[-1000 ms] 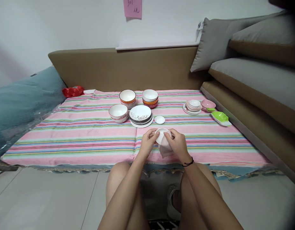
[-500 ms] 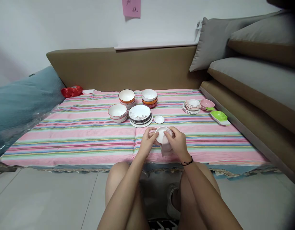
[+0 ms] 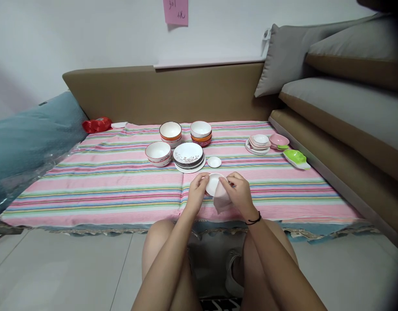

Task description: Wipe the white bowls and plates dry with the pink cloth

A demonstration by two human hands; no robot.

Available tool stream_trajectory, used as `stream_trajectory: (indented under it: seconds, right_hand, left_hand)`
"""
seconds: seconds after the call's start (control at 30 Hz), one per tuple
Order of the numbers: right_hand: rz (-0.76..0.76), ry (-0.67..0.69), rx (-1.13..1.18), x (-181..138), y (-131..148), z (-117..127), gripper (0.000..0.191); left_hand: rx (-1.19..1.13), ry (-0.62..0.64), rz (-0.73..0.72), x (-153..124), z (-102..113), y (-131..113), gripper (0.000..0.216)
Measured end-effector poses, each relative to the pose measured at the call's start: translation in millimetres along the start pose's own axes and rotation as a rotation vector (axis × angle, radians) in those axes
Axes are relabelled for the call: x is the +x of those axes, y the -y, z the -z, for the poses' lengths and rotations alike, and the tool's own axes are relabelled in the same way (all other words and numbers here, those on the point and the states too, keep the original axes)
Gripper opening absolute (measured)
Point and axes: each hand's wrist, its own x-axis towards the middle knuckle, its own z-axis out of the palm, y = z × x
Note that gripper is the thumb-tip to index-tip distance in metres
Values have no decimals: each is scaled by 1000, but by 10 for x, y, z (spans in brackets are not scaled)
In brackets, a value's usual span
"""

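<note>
Between my hands is a small white dish point(image 3: 212, 185), raised above the striped cloth. My left hand point(image 3: 198, 188) pinches the dish by its left rim. A thin, pale pink wiping cloth point(image 3: 221, 199) is closed in my right hand point(image 3: 238, 190), which presses it on the dish's right rim; its loose end hangs below. Just beyond my hands lies another small white dish point(image 3: 214, 162). To its left stands a stack of plates point(image 3: 188, 154), the top one white with a floral pattern.
Stacked bowls stand behind and left of the plates: a red-rimmed one point(image 3: 158, 152), a dark-rimmed one point(image 3: 170, 130) and a white one point(image 3: 200, 129). At right are small stacked dishes point(image 3: 260, 144), a pink bowl point(image 3: 278, 141) and a green leaf-shaped dish point(image 3: 296, 158). Cushions point(image 3: 348, 103) border the right side.
The dish in my hands has shifted slightly left and tilted. My right hand's wiping cloth has moved to its right edge and hangs more openly.
</note>
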Motion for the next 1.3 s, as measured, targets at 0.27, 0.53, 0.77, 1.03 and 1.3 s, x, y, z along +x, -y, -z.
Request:
stream_trajectory:
  seconds: [0.27, 0.53, 0.77, 1.03, 1.3]
  right_hand:
    - [-101, 10, 79, -22, -8, -9, 21]
    - [-128, -34, 311, -21, -24, -47, 27]
    - [-318, -103, 639, 8, 3, -43, 39]
    - [-326, -66, 634, 27, -44, -64, 33]
    - [-340, 4, 670, 20, -5, -12, 26]
  left_hand:
    - [-3, 39, 17, 1, 2, 12, 34]
    - [11, 53, 15, -4, 2, 17, 33]
    - [-36, 60, 57, -4, 15, -1, 35]
    - [-80, 65, 77, 2, 13, 26, 36]
    - [-84, 33, 106, -19, 8, -9, 38]
